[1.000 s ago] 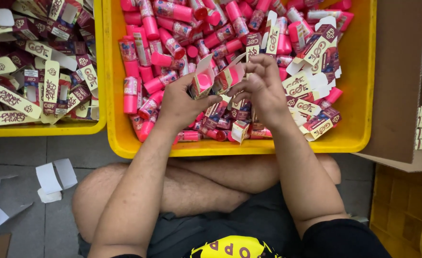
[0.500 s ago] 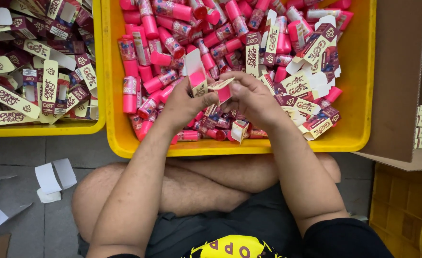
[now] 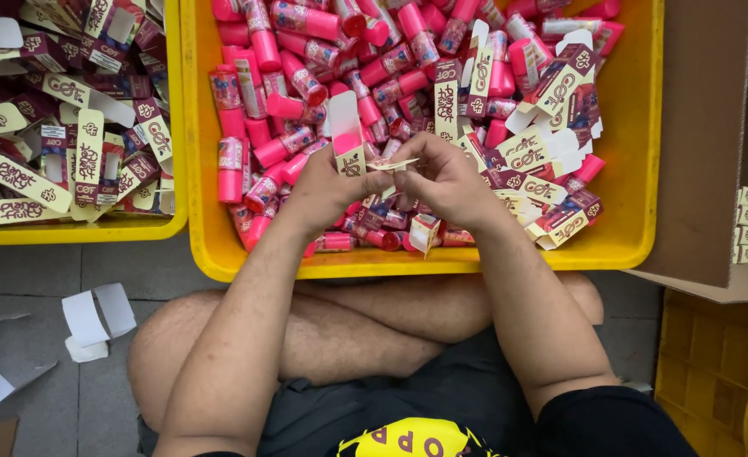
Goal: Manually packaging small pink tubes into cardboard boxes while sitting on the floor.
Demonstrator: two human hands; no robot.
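Over the yellow plastic bin [image 3: 628, 152] of pink tubes, the left hand [image 3: 327, 190] pinches an upright maroon-and-cream carton [image 3: 347, 135], while the right hand [image 3: 441, 173], just beside it, pinches its cream flap [image 3: 391, 164].

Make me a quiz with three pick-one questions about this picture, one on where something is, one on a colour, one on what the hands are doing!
1. Where do the pink tubes lie?
A. middle yellow bin
B. floor
C. cardboard box

2. What colour is the middle bin?
A. blue
B. yellow
C. green

3. The small carton in the left hand is:
A. crushed flat
B. open-flapped
C. taped shut

Answers: 1 A, tubes fill that bin. 2 B, its rim is yellow. 3 B, its white flap stands up; the right hand pinches a paper slip beside it.
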